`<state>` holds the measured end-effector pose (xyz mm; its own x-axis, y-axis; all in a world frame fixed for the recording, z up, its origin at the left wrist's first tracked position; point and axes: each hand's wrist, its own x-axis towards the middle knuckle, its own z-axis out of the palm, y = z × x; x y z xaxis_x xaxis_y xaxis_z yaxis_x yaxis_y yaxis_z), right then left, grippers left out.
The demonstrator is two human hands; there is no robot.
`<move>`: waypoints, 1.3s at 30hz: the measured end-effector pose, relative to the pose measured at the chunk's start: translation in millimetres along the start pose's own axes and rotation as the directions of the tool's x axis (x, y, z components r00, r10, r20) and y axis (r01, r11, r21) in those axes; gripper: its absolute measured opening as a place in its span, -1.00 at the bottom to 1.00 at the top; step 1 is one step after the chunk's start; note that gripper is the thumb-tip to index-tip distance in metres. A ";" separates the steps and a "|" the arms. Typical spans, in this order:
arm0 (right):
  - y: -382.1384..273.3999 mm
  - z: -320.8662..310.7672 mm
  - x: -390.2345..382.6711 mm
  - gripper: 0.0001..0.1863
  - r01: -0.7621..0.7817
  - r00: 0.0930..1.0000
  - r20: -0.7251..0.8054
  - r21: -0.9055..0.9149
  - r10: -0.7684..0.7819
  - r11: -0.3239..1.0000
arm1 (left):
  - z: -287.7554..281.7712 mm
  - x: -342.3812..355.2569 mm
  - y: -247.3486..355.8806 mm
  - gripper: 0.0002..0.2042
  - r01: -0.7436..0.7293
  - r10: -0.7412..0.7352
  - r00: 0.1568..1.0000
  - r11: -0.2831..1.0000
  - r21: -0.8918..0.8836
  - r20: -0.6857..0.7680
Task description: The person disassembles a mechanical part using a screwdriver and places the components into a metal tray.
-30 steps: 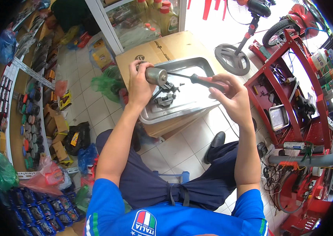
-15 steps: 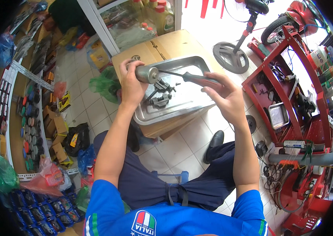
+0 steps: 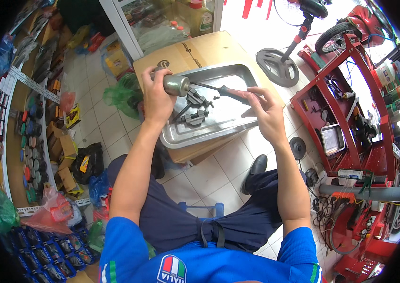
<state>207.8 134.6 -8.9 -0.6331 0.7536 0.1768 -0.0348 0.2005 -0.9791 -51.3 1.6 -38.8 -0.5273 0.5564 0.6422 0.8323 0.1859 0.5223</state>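
My left hand (image 3: 156,100) is closed around a metal cylinder that looks like a small electric motor (image 3: 176,86), its shaft end turned to the right. In my right hand (image 3: 267,112) the fingers and thumb grip the end of a screwdriver (image 3: 233,92) with a dark and reddish handle. Its thin blade points left, and the tip meets the motor's shaft end; the exact contact is too small to tell. Below both hands sits a shallow metal tray (image 3: 228,131). Dark metal parts (image 3: 195,117) and a few small pieces lie in it.
The tray rests on a cardboard box (image 3: 214,46). A glass cabinet with bottles (image 3: 200,19) stands behind it. On the right is a red tool cart (image 3: 341,118) holding tools and a small tray. Shelves of goods (image 3: 34,151) line the left side. A green plastic bag (image 3: 122,96) lies beside the box.
My right hand's fingers have closed in on the screwdriver handle and shifted slightly. The motor stays in my left hand with the blade at its end. The view has shifted a little.
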 end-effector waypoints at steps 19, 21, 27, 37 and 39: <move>2.6 0.3 -0.4 -0.65 -0.057 0.997 -0.050 0.015 0.058 0.998 | -0.5 -3.3 1.0 -0.51 -0.018 0.018 1.000 0.999 0.029 -0.023; 3.1 6.0 -2.4 -0.67 -0.097 0.989 -0.111 0.048 0.101 0.994 | 0.0 -2.7 2.6 -0.52 -0.018 0.018 1.000 0.999 0.032 -0.014; -6.6 1.4 4.3 -0.58 -0.291 0.952 -0.124 -0.071 0.281 0.954 | -2.5 -3.8 2.6 -0.53 -0.028 0.028 1.000 0.997 0.065 -0.003; -10.3 -12.0 3.7 -0.64 0.012 0.999 -0.030 -0.110 -0.015 0.994 | -1.3 -4.2 2.0 -0.50 0.003 -0.003 1.000 0.999 0.045 -0.003; -12.3 -11.9 2.2 -0.66 -0.013 0.998 -0.064 -0.248 -0.003 0.969 | -2.0 -4.5 1.7 -0.50 -0.002 0.002 1.000 0.999 0.049 0.000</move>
<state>216.0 141.3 4.7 -0.5823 0.7915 0.1858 0.1665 0.3398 -0.9257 -47.8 -2.3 -39.7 -0.5259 0.5564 0.6433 0.8406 0.2243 0.4931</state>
